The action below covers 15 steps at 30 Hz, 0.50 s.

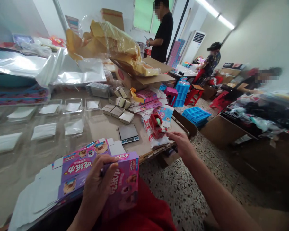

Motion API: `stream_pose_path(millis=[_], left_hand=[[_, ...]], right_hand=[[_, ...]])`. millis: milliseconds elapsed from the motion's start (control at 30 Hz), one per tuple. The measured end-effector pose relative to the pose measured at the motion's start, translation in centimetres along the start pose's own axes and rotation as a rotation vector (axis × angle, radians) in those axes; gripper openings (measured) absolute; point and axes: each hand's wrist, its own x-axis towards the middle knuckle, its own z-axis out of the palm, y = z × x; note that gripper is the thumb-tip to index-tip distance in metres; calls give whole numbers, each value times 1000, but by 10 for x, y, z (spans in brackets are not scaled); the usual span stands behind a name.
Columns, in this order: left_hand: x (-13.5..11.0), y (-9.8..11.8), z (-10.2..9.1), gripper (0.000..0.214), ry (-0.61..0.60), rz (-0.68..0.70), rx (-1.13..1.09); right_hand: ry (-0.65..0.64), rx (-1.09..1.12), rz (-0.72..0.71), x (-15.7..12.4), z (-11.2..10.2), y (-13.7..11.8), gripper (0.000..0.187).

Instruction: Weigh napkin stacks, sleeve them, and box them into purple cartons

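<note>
My left hand (98,179) grips a folded purple carton (124,183) printed with a cartoon dog, held over my lap at the table's near edge. A stack of flat purple carton blanks (79,166) lies just left of it on the table. My right hand (180,142) reaches out to the red tape dispenser (156,123) at the table's right edge, its fingers pinched at the tape end. A small digital scale (128,133) sits between the two hands.
Clear plastic trays with white inserts (44,130) cover the table's left. Small grey boxes (118,110), pink leaflets and an open cardboard box with yellow bags (135,73) stand farther back. Blue crates (195,114), red stools and three other people are off to the right.
</note>
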Motion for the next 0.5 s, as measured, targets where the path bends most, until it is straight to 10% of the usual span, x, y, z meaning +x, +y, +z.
stream_pose_path(millis=[200, 367, 500], left_hand=[[21, 20, 16, 16, -109, 39, 9], [39, 22, 27, 31, -332, -86, -35], [46, 17, 38, 41, -594, -223, -139]], right_hand=[[15, 55, 35, 2, 8, 39, 48], [-5, -30, -14, 4, -4, 24, 44], [-475, -234, -46, -22, -4, -25, 29]])
